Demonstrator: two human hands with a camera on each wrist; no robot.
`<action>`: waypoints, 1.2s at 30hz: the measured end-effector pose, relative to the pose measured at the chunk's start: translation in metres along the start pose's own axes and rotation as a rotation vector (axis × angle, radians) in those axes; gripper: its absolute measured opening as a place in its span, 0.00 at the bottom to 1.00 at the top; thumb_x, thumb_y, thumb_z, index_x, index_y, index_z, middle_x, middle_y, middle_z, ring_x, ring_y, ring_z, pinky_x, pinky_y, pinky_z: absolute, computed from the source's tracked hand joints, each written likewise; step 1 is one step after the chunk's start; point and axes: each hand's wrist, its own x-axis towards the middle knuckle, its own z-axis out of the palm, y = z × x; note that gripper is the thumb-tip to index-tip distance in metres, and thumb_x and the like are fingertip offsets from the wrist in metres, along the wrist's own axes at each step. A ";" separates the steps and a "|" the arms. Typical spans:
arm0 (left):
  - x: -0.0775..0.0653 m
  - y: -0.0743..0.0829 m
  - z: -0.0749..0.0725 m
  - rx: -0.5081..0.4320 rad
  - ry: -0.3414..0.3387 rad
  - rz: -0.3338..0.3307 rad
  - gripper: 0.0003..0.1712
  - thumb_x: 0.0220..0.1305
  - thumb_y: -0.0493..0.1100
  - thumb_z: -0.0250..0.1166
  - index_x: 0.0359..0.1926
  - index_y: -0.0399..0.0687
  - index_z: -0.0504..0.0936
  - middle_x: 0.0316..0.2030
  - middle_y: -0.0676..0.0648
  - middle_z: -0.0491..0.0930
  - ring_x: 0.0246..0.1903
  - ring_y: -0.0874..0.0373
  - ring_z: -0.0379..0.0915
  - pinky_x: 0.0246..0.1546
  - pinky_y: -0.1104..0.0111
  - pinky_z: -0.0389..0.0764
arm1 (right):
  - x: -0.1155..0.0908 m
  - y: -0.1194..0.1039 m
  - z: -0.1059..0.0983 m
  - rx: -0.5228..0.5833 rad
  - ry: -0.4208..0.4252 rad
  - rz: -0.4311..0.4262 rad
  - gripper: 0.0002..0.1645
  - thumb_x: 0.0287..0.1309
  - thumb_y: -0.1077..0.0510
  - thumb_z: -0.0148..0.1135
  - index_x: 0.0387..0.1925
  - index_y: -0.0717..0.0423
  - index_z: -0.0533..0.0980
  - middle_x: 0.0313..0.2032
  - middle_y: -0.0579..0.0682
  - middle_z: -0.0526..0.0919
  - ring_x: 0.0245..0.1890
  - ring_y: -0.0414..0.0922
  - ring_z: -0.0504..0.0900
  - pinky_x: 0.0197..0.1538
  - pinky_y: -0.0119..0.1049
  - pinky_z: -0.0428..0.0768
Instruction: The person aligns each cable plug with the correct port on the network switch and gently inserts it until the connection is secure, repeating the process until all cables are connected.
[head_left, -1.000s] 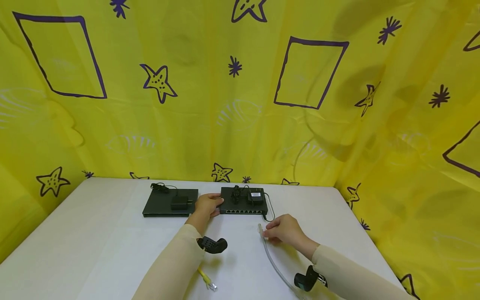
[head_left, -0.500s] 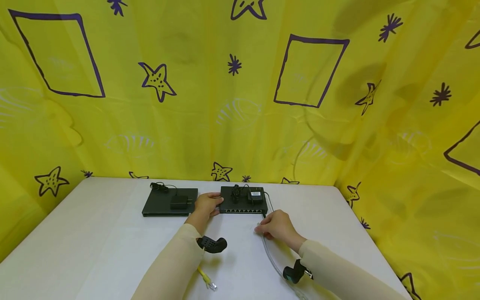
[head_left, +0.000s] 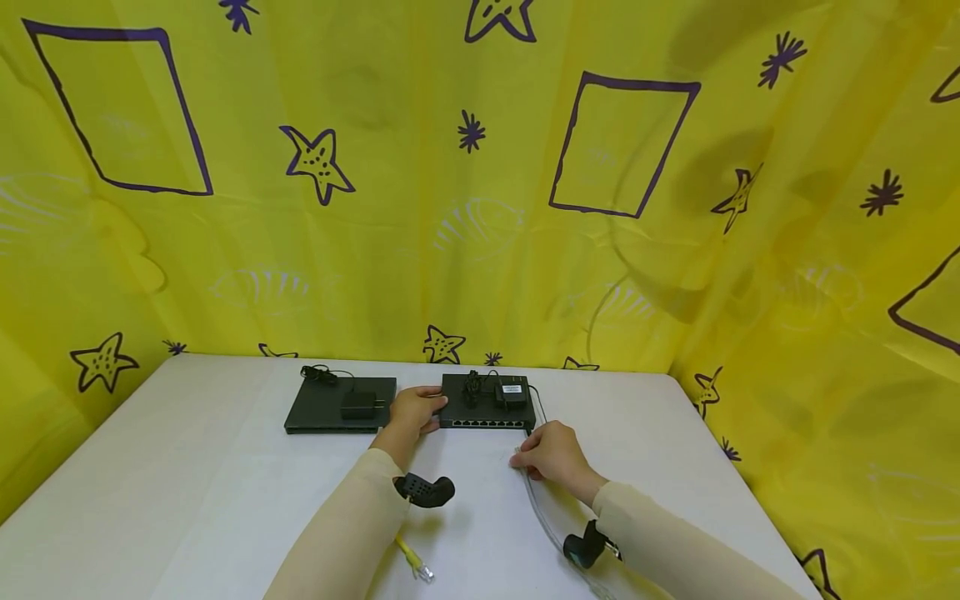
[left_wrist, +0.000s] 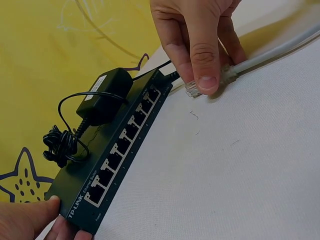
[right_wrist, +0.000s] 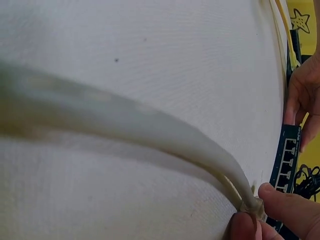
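Observation:
My left hand [head_left: 415, 411] grips the left end of a black TP-LINK Ethernet switch [head_left: 486, 412], thumb on top and fingers at the side and below. A row of ports [left_wrist: 124, 145] lines its front. My right hand [head_left: 557, 455] pinches the clear plug [left_wrist: 192, 90] of a grey network cable [head_left: 542, 518] between thumb and fingers. In the left wrist view that plug is apart from the switch, just in front of its right end. The cable trails back toward me across the right wrist view.
A power adapter [left_wrist: 106, 95] and coiled cord [left_wrist: 62, 145] lie on the switch. Left of it sits another black box [head_left: 315, 408] bearing an adapter [head_left: 358, 405]. A yellow network cable [head_left: 410, 557] emerges beside my left forearm. Yellow curtain [head_left: 390, 250] backs the white table [head_left: 202, 483].
My right hand has shifted left and slightly forward along the cable, its fingers now nearer the plug's tip. The left hand and the switch have stayed in place.

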 end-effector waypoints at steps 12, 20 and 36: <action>0.001 -0.001 0.001 -0.012 0.000 -0.007 0.20 0.64 0.37 0.67 0.58 0.43 0.81 0.59 0.36 0.77 0.51 0.46 0.77 0.39 0.65 0.86 | -0.003 -0.002 0.001 0.010 -0.015 0.024 0.07 0.43 0.66 0.77 0.24 0.63 0.83 0.22 0.49 0.81 0.17 0.38 0.77 0.22 0.29 0.81; -0.003 -0.001 0.000 -0.012 -0.003 0.010 0.20 0.65 0.38 0.66 0.58 0.42 0.81 0.58 0.36 0.77 0.50 0.48 0.78 0.38 0.66 0.86 | -0.003 -0.004 0.000 0.019 -0.019 0.067 0.04 0.46 0.66 0.75 0.25 0.62 0.84 0.22 0.49 0.82 0.17 0.39 0.77 0.23 0.28 0.80; 0.002 -0.001 0.002 0.015 0.011 0.006 0.20 0.64 0.38 0.67 0.57 0.43 0.82 0.59 0.36 0.76 0.53 0.45 0.77 0.35 0.66 0.87 | 0.004 -0.012 -0.005 0.185 -0.118 0.245 0.06 0.54 0.68 0.69 0.34 0.69 0.83 0.26 0.52 0.84 0.20 0.39 0.80 0.27 0.30 0.84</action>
